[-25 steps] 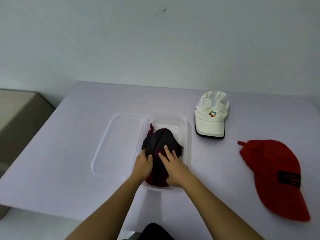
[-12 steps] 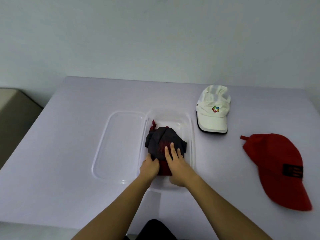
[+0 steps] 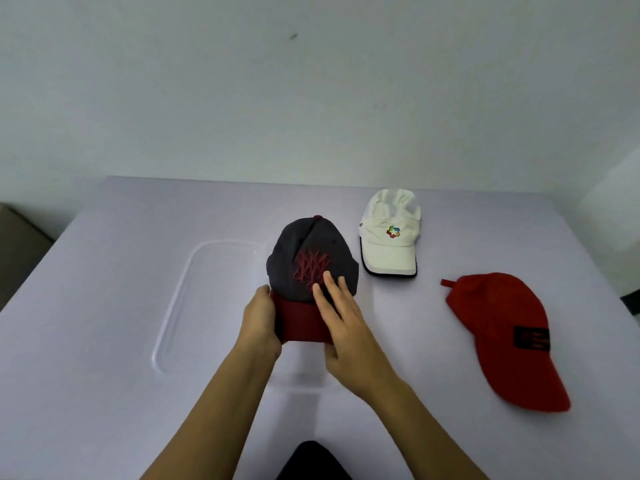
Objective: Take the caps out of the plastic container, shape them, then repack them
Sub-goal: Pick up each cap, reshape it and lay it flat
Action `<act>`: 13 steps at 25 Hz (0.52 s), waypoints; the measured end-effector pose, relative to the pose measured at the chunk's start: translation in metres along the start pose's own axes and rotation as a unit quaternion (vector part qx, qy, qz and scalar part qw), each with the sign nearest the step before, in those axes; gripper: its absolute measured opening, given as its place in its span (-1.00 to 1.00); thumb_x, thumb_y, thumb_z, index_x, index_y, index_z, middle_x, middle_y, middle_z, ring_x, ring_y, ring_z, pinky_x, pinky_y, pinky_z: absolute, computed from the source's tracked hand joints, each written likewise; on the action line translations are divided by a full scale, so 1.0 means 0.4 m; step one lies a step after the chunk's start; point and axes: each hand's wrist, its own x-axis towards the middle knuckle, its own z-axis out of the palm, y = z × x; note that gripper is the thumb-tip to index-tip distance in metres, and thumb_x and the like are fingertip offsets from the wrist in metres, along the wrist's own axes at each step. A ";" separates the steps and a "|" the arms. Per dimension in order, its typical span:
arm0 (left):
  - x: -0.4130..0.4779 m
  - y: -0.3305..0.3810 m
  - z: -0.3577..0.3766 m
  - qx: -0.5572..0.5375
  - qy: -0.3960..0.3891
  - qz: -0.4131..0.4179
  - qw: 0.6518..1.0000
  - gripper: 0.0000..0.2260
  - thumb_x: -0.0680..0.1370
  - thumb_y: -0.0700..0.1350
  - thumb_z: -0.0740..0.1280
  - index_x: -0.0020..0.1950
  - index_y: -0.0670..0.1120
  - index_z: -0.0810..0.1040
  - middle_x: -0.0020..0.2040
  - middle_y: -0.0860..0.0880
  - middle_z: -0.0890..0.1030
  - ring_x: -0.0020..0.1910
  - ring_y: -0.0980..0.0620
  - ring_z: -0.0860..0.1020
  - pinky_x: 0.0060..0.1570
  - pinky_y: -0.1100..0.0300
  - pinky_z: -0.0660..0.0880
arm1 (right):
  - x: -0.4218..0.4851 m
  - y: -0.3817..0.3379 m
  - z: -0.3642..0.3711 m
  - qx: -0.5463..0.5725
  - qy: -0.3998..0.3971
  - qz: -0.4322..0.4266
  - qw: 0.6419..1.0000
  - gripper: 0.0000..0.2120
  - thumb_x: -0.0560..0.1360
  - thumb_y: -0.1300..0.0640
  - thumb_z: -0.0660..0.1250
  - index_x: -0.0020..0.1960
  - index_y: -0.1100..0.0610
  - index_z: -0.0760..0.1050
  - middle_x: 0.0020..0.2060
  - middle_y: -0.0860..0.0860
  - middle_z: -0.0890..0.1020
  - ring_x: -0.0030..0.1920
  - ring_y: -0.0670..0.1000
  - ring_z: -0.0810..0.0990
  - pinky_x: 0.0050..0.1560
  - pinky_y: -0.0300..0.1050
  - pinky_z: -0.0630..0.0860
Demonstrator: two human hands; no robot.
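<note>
A dark grey cap (image 3: pixel 308 258) with red stitching and a dark red brim is held above the clear plastic container (image 3: pixel 301 382), which it mostly hides. My left hand (image 3: pixel 259 320) grips the brim's left edge. My right hand (image 3: pixel 343 323) holds the brim's right side, fingers spread over the crown's front. The container's clear lid (image 3: pixel 204 299) lies flat to the left. A white cap (image 3: pixel 389 237) with a coloured logo sits behind and to the right. A red cap (image 3: pixel 502 327) lies at the right.
The pale table (image 3: pixel 104 341) ends at a wall behind. A brown piece of furniture (image 3: pixel 17 258) stands past the table's left edge. Something dark (image 3: pixel 311 462) shows at the bottom edge.
The dark cap has come up out of the container in both hands and its crown now stands rounded. The view has shifted.
</note>
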 end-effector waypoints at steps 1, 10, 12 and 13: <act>-0.020 -0.001 0.018 0.015 -0.002 0.022 1.000 -0.71 0.59 -0.04 0.08 -0.07 -0.08 0.56 -0.07 -0.15 0.65 -0.07 -0.11 0.61 -0.02 0.00 0.55 | -0.017 -0.004 -0.035 0.077 -0.025 0.037 0.996 -0.12 0.42 0.44 0.22 0.49 -0.12 -0.14 0.51 -0.15 -0.26 0.52 -0.06 -0.24 0.44 -0.25 0.14; -0.136 -0.163 0.235 0.076 -0.022 0.128 0.989 -0.61 0.52 0.15 -0.01 0.00 0.03 0.56 0.06 -0.04 0.64 0.10 -0.07 0.57 0.16 -0.05 0.51 | -0.132 0.112 -0.275 0.592 0.118 0.381 0.700 -0.66 0.56 0.06 0.18 0.34 0.02 0.40 0.13 0.02 0.61 0.11 0.06 0.57 0.11 0.03 0.54; -0.140 -0.202 0.259 0.107 -0.056 0.114 0.986 -0.54 0.47 0.25 -0.02 0.05 0.10 0.58 0.08 -0.01 0.64 0.08 -0.03 0.57 0.17 -0.05 0.48 | -0.154 0.159 -0.287 0.557 0.130 0.423 0.702 -0.64 0.58 -0.03 0.19 0.29 0.11 0.45 0.16 0.06 0.61 0.12 0.05 0.59 0.17 0.06 0.53; -0.138 -0.211 0.267 0.125 -0.080 0.082 0.986 -0.55 0.48 0.23 -0.02 0.05 0.07 0.57 0.04 -0.02 0.64 0.04 -0.01 0.57 0.13 -0.02 0.47 | -0.164 0.179 -0.291 0.554 0.134 0.428 0.701 -0.60 0.57 -0.04 0.20 0.32 0.13 0.43 0.20 0.06 0.60 0.17 0.05 0.57 0.25 0.09 0.48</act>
